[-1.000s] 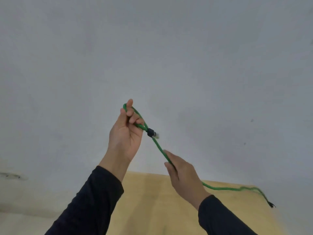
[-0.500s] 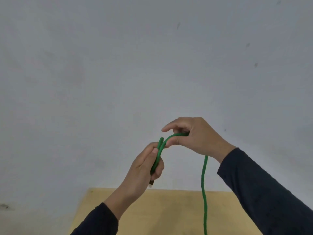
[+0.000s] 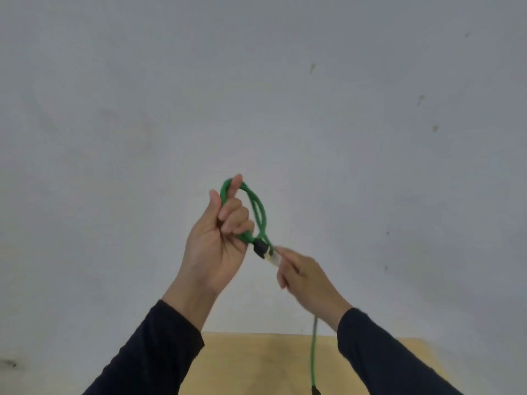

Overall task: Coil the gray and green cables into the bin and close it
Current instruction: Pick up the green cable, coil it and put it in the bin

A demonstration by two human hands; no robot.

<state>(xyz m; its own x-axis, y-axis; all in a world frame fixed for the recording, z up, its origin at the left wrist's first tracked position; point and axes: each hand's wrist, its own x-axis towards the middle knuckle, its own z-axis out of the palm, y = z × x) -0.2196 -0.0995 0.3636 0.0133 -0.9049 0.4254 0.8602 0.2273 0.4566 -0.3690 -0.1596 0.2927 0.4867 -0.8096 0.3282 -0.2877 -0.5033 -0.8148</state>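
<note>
— How was the thin green braided cable (image 3: 259,208) seen to look?

— A round, matte green cord was seen, doubled into a narrow loop of two strands; a black plug collar with a pale metal tip (image 3: 265,251) was fitted at one end; a second dark end (image 3: 315,390) was glimpsed at the bottom edge of the view.

— Where was it held, and how?

— It was held up in the air, in front of the wall; the loop was gripped by the left hand (image 3: 216,243), the fingers curled round the strands and the forefinger raised through the top of the bend; the cord just past the plug was pinched by the right hand (image 3: 306,276), though that hand was blurred and the exact finger contact could not be told.

— Which way was it pointed?

— The loop's long axis was tilted, its bend set up and to the left, its plug aimed down and to the right; from under the right hand a free length was hung almost straight down.

— And the surroundings?

— A pale wooden tabletop (image 3: 256,363) was seen below; a plain grey-white wall (image 3: 342,109), flecked with a few small marks, was spread behind; dark long sleeves (image 3: 148,354) were worn on both arms.
</note>
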